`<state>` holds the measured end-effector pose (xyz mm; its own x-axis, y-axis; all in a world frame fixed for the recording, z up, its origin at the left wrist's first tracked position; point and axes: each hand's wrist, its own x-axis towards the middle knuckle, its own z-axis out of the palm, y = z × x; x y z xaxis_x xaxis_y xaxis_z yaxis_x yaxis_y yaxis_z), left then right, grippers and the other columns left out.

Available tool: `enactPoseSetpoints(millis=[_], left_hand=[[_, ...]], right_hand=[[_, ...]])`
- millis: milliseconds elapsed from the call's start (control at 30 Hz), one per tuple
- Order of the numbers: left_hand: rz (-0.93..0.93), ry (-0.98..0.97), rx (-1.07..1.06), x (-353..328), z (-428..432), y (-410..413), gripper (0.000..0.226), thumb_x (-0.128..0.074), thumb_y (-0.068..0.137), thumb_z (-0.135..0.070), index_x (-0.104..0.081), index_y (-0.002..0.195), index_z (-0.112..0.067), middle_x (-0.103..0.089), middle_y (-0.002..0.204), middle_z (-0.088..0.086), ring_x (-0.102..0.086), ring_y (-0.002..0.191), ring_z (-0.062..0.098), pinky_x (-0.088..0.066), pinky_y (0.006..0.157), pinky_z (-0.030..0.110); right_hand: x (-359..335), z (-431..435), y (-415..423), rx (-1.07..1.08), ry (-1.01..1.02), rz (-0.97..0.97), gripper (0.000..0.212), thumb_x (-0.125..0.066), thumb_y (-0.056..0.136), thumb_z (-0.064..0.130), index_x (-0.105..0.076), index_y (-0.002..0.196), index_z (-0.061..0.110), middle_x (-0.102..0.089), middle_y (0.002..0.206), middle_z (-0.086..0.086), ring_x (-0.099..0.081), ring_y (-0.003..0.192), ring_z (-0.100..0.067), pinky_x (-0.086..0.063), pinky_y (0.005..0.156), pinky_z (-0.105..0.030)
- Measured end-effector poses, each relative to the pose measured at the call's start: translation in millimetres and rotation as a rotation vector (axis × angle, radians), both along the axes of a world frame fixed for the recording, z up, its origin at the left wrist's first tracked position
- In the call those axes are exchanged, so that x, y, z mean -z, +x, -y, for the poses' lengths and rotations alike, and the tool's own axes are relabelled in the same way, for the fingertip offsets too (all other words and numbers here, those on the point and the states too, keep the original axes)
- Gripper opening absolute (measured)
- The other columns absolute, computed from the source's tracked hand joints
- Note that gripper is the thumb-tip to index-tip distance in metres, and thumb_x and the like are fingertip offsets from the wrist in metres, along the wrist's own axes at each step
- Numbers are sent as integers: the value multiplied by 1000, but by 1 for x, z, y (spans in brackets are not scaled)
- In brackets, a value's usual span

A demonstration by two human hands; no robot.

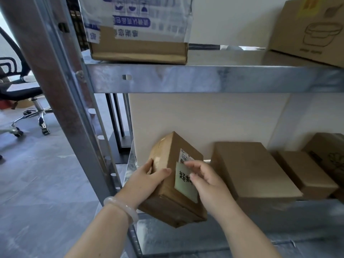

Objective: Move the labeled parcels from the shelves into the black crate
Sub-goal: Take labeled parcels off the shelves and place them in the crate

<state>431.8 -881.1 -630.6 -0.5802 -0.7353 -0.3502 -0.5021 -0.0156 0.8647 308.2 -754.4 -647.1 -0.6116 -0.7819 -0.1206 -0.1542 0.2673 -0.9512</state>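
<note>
On the lower shelf (242,228), at about 6 o'clock in the view, a labeled parcel (167,183) is tilted with its front corner past the shelf edge. From the left, the left hand (147,178) grips its left side, fingers (163,172) wrapped over the top edge. The right hand (208,180) lies on the green label (185,185), fingers half curled, pressing and not closing around anything. At 3 o'clock stands a plain box (251,168). The step is lifting out; next, I think, both hands must carry it to the black crate, which is not visible.
</note>
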Motion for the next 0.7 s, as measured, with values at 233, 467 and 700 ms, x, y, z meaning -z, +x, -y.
enactPoseSetpoints(millis=[233, 467, 700], left_hand=[[-307, 348, -169, 36, -10, 6, 50, -62, 93, -31, -44, 137, -47, -77, 100, 4, -74, 87, 29, -58, 84, 48], [-427, 362, -126, 42, -10, 7, 57, -52, 96, -8, -52, 128, -55, -76, 107, 0, -73, 94, 31, -58, 80, 44], [-338, 328, -28, -7, -24, 6, 70, -63, 88, -6, -43, 134, -55, -74, 112, -11, -72, 98, 15, -60, 69, 26]], right_hand=[[28, -5, -3, 112, 124, 42, 55, -54, 96, 40, -29, 144, 50, -43, 131, 20, -44, 118, -5, -36, 99, -27], [33, -7, -1, 130, 19, 166, 53, -53, 96, 41, -26, 135, 65, -47, 127, 28, -53, 110, 3, -45, 84, -16], [-16, -26, 1, 164, 54, 154, 58, -58, 93, 40, -25, 126, 74, -35, 125, 39, -46, 112, 8, -40, 104, -25]])
